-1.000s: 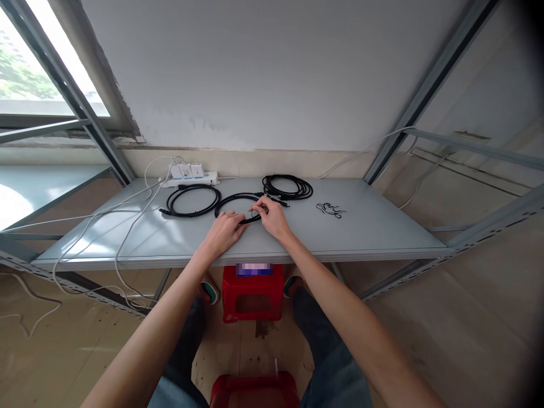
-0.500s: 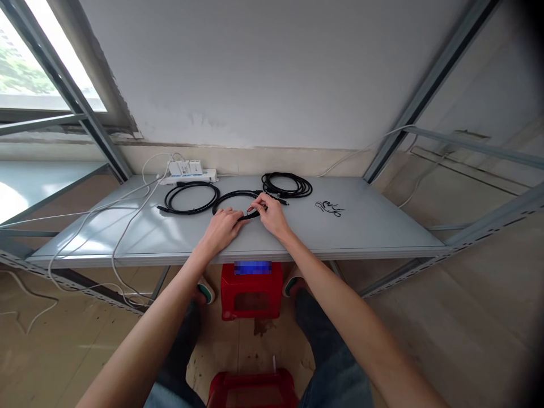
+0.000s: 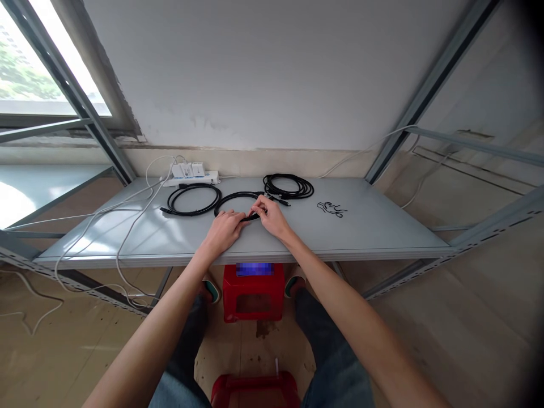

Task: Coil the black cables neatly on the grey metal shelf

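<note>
A black cable (image 3: 238,195) lies coiled in a loop on the grey shelf, with both hands at its front edge. My left hand (image 3: 226,231) rests low on the shelf, thumb and fingers closed on the near side of this coil. My right hand (image 3: 268,216) is pinched at the same stretch of cable, its fingertips close to the left ones. Whatever small thing sits in that pinch is hidden by the fingers. Plug ends (image 3: 280,202) stick out just behind the right hand. Several thin black ties (image 3: 331,209) are scattered to the right.
A second coiled black cable (image 3: 193,214) is at left, and a thicker coil (image 3: 304,190) lies back right. Behind them a white power strip (image 3: 210,177) carries chargers. White cords (image 3: 121,241) trail over the shelf's left front edge. A red stool (image 3: 254,289) stands below.
My left fingertips have come closer to the right ones, and the gap in the right hand's pinch has narrowed. The view has shifted slightly; the coils stay in place.
</note>
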Demonstrator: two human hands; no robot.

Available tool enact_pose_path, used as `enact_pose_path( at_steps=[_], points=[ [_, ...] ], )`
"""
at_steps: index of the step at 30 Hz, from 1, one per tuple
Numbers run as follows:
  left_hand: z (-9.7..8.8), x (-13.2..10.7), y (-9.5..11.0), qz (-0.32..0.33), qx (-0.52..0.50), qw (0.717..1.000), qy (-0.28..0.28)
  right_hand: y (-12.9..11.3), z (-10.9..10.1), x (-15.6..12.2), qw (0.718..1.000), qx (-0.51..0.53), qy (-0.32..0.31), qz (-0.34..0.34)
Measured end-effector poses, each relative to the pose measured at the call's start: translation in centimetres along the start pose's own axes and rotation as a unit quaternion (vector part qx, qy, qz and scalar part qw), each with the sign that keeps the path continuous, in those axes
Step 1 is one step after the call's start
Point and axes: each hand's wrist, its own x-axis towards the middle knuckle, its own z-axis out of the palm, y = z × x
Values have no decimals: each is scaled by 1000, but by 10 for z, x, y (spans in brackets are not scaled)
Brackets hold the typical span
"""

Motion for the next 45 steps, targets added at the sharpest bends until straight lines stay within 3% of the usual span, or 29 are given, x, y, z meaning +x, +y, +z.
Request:
enact_pose_path(
  at_steps=[9,18,25,33,37,41,45],
  points=[
    [-2,0,3,13,-20,1000,-2,10,2,0,999,-22,24,35],
    [-6,0,4,1,-9,1000,-1,8,1,5,996,53,-29,61],
    [-7,0,5,-10,17,1000,-13,2,2,6,996,40,-63,37],
    [-9,-2,5,-19,17,1000,-16,-7,-1,3,993,45,-87,63],
    [-9,-3,4,-29,20,999,-14,-11,-4,0,991,57,-118,37],
    [-9,-2,5,-32,24,999,-21,-8,-1,-1,992,27,-119,24],
    [-8,-1,5,-22,15,999,-23,-3,3,-3,993,-77,-86,32]
  ],
)
